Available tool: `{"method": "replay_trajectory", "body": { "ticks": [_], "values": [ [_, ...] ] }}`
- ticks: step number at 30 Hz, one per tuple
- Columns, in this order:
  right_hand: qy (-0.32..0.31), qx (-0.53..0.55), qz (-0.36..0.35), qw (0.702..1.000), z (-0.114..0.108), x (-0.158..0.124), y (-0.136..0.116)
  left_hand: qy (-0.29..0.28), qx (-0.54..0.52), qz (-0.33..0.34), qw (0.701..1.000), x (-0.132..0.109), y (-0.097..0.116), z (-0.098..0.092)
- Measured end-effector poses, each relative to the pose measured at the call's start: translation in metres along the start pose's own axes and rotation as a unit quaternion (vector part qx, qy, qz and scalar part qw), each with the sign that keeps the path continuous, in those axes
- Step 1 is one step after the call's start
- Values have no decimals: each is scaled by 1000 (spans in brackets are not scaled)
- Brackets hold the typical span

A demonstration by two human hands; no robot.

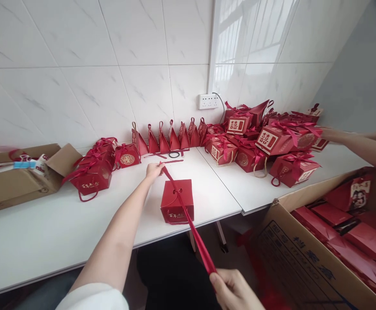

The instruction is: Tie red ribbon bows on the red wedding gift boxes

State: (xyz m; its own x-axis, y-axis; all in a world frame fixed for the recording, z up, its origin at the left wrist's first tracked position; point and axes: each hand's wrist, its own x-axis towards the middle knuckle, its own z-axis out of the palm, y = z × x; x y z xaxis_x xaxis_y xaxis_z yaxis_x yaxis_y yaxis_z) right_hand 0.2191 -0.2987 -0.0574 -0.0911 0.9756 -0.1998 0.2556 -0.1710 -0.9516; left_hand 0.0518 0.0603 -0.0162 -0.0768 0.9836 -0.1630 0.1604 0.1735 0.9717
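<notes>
A red gift box [177, 209] with two holes in its top stands near the table's front edge. A red ribbon [192, 230] runs over and through its top. My left hand [155, 170], beyond the box's far left corner, pinches one end of the ribbon. Low in the view, in front of the table edge, my right hand [235, 289] is closed on the other end. Between the two hands the ribbon is drawn out fairly straight. Neither hand touches the box.
Bow-tied red boxes [94, 170] sit at the left beside an open carton [20, 183]. Several tent-shaped red boxes [171, 137] line the wall. More bow-tied boxes [276, 140] are piled right, near another person's arm [359, 144]. A large carton [299, 267] holds red boxes.
</notes>
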Motion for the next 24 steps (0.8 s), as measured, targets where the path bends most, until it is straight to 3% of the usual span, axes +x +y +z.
{"method": "replay_trajectory", "body": {
  "ticks": [3,7,10,16,18,21,24],
  "values": [
    [-11,-6,-12,1000,-42,7,-2,18,-29,15,999,-6,2,-22],
    [29,-45,-36,998,-101,18,-13,29,-63,54,996,-21,13,-61],
    [43,1,-42,998,-130,29,-20,25,-74,76,994,-38,25,-87],
    [21,195,-115,974,-158,41,-23,-26,-58,89,994,-74,44,-127],
    [-7,167,-114,979,-164,40,-28,-57,-26,68,996,-82,46,-135],
    [-85,41,-69,993,-168,35,-39,-77,13,40,996,-90,50,-142],
    [-89,12,-76,993,-170,36,-53,-79,17,46,996,-97,59,-143]
  ]
}}
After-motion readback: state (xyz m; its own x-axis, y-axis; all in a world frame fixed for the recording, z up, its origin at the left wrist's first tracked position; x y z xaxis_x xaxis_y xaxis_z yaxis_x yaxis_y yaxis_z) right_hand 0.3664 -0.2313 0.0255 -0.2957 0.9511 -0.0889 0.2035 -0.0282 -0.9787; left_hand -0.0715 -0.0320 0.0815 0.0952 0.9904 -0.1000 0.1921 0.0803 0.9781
